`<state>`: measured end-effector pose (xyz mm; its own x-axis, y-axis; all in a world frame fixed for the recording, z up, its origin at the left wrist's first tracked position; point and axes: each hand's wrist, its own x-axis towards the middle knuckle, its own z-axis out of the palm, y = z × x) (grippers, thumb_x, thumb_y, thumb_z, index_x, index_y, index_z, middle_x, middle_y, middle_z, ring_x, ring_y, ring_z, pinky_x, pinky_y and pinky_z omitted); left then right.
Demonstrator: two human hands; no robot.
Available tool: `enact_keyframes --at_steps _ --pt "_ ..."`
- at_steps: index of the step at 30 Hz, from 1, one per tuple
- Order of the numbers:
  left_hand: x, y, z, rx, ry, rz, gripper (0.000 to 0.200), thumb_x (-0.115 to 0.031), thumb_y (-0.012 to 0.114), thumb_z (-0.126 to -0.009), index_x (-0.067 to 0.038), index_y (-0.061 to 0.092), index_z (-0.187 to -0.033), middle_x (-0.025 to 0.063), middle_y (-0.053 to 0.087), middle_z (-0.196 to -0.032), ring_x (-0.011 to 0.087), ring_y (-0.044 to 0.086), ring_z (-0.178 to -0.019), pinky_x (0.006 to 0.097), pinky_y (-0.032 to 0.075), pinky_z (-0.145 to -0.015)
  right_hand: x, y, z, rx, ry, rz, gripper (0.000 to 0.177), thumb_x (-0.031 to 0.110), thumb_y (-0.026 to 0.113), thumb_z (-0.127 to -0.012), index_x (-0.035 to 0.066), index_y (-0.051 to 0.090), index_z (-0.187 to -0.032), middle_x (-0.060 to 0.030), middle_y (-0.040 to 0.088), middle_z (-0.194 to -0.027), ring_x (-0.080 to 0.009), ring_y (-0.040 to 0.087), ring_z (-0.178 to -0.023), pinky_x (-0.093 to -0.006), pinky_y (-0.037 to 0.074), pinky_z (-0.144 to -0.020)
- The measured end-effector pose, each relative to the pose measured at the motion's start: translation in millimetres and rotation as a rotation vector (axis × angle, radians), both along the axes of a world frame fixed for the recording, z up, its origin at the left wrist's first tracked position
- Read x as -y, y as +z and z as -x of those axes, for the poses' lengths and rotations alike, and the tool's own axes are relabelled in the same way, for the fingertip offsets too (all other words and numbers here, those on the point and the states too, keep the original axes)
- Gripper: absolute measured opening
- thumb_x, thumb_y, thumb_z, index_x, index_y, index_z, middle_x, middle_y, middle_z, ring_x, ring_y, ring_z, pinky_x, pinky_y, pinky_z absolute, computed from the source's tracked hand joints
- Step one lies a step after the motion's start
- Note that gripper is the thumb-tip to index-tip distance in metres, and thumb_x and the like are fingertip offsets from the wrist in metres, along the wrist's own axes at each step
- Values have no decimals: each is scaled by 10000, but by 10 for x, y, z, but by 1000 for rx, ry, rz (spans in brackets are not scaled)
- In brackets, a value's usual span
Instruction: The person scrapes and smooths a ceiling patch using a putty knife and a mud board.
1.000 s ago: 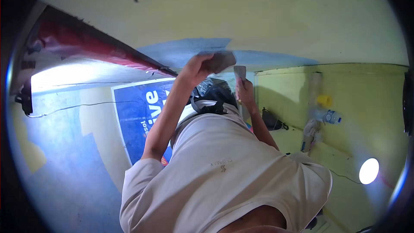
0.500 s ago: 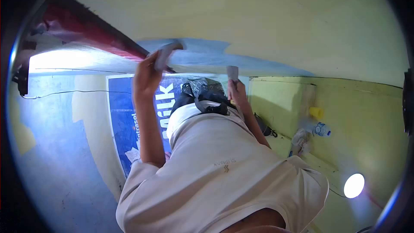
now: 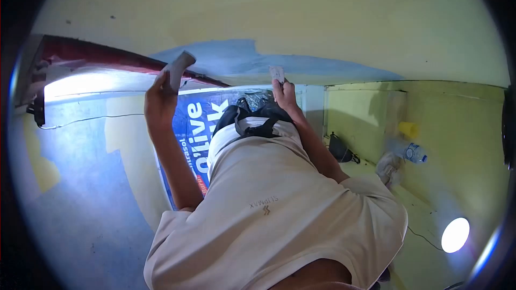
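The view looks up along a white T-shirt (image 3: 279, 220) and a dark-haired head with black straps (image 3: 252, 121) toward a yellow ceiling. My left hand (image 3: 158, 102) is raised and grips a flat grey pad (image 3: 177, 70), its end close to the ceiling's blue patch (image 3: 231, 56). My right hand (image 3: 285, 95) is also raised and holds a small scraper (image 3: 277, 73), with the blade against the edge of the blue patch. The two hands are well apart.
A blue poster with white letters (image 3: 191, 123) leans on the wall below the hands. A red strip (image 3: 97, 53) runs along the ceiling edge at left. A ledge at right carries a water bottle (image 3: 414, 153), a yellow object (image 3: 408, 129) and a black bag (image 3: 341, 150). A lamp (image 3: 455, 234) glows at lower right.
My left hand has swung the grey pad from beside my right hand out to the left. My right hand has stayed near the blue patch with the scraper.
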<state>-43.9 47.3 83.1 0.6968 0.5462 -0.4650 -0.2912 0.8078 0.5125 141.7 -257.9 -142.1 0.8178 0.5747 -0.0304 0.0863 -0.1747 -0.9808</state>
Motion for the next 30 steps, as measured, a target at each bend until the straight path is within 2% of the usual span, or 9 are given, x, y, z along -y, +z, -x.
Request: enact_keyframes --at_steps 1,5,8,13,16,19,23,26,30 --pt "14 -61 -32 -91 -26 -23 356 -53 532 -939 109 489 -1253 179 584 -1188 238 600 -1066 317 515 -870 9 -64 -40 18 0 82 312 282 581 -948 -27 612 -916 -114 565 -550 -194 595 -480 -366 452 -468" --pt "493 -403 -516 -152 -393 68 290 -82 602 -912 74 582 -1155 133 633 -1096 224 623 -964 318 527 -822 88 28 -90 81 31 100 333 290 597 -931 -36 616 -999 -144 582 -597 -245 590 -510 -375 453 -506" --pt "607 -463 -918 66 -485 212 278 -92 571 -944 81 572 -1162 163 634 -1127 252 628 -1031 313 534 -875 54 115 -147 109 70 80 336 285 590 -935 -37 613 -1028 -154 592 -612 -275 584 -514 -372 448 -506" --pt "227 54 -387 -30 -74 -45 320 -51 539 -951 105 505 -1228 192 599 -1192 266 613 -1090 336 526 -938 124 -192 -210 58 119 57 297 249 553 -955 -29 606 -1045 -165 577 -581 -298 602 -511 -385 441 -491" --pt "219 180 -84 -61 -180 -182 359 -84 592 -925 73 507 -1236 162 632 -1142 248 642 -1037 337 549 -899 131 -146 -193 46 144 44 277 228 534 -961 -33 600 -1031 -169 566 -565 -308 611 -509 -398 441 -484" --pt "594 27 -190 -210 -215 -121 350 -84 619 -896 28 539 -1218 153 642 -1126 239 665 -981 343 571 -820 49 -202 -232 76 178 45 272 214 529 -957 -44 589 -1020 -168 565 -567 -310 609 -505 -402 446 -483" --pt "989 -166 -389 -331 -355 -185 299 -80 608 -903 41 555 -1171 165 643 -1108 261 662 -988 367 562 -834 -265 6 -246 80 98 -67 249 193 510 -951 -44 579 -985 -162 572 -581 -300 615 -508 -393 452 -482" --pt "1098 -204 -406 -415 -379 -195 283 -73 604 -909 55 553 -1156 176 643 -1094 268 667 -976 377 562 -835 -367 -107 -156 67 36 -149 263 217 474 -1003 -16 539 -898 -41 521 -552 -125 516 -442 -292 428 -436" --pt "1141 -269 -373 -454 -405 -242 269 -84 605 -912 68 565 -1130 175 653 -1068 262 672 -961 373 567 -819 -336 -130 -108 -8 11 -206 292 228 479 -1001 -17 533 -854 -37 507 -534 -120 514 -447 -284 417 -434"
